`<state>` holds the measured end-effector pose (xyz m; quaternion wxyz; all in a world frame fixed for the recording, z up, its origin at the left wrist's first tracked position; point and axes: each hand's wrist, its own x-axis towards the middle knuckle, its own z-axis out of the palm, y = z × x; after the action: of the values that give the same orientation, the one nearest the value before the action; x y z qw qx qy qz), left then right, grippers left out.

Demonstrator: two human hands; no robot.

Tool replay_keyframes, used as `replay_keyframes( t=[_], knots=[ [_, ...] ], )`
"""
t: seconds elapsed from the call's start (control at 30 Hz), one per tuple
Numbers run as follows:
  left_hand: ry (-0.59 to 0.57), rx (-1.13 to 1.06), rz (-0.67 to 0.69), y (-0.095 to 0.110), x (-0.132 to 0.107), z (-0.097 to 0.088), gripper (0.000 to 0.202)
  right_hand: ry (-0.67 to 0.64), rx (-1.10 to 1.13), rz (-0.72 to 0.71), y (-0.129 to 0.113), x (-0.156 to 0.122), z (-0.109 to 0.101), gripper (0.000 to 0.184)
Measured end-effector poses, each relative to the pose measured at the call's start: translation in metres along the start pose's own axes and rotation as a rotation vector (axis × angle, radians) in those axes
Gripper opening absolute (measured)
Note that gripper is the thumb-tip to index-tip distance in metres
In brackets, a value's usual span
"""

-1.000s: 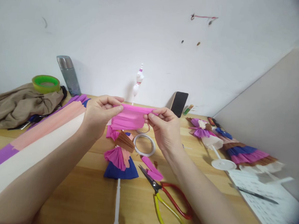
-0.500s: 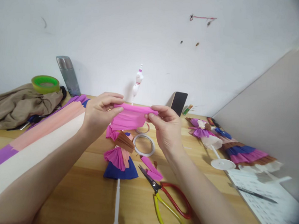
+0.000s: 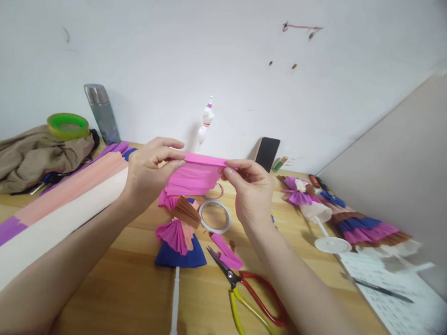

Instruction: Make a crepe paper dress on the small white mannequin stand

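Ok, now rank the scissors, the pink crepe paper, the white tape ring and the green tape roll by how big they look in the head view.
1. scissors, nearest the camera, which flatters them.
2. pink crepe paper.
3. green tape roll and white tape ring: look alike, left unranked.

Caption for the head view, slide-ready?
Left hand and right hand pinch a folded pink crepe-paper strip above a wooden table.
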<state>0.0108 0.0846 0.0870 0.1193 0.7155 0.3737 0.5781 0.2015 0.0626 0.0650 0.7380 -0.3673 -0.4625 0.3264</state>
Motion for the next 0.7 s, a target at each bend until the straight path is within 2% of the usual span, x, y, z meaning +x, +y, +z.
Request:
replay_keyframes(
  t=[0.13,0.2,0.3,0.37,0.5,0.7],
  knots=[
    [0.001,-0.060,-0.061,0.002,-0.001,0.001,0.008,-0.007,0.034,0.039,-0.002,0.000,0.000,0.011],
    [-0.015,-0.200,-0.173,0.003,-0.001,0.003,0.005,-0.015,0.064,0.078,-0.003,0.000,0.000,0.011],
    [-0.049,-0.410,-0.357,0.005,0.000,0.005,0.013,-0.032,0.119,0.151,-0.005,0.001,-0.001,0.013],
    [-0.066,-0.487,-0.410,0.007,0.001,0.006,0.019,-0.038,0.154,0.198,-0.007,0.001,-0.001,0.015],
    [-0.087,-0.550,-0.403,0.007,0.003,0.004,0.018,-0.044,0.200,0.247,-0.009,0.001,-0.001,0.016],
    [-0.065,-0.522,-0.385,0.005,0.003,0.004,0.016,-0.084,0.192,0.260,-0.010,0.003,-0.003,0.011]
  ],
)
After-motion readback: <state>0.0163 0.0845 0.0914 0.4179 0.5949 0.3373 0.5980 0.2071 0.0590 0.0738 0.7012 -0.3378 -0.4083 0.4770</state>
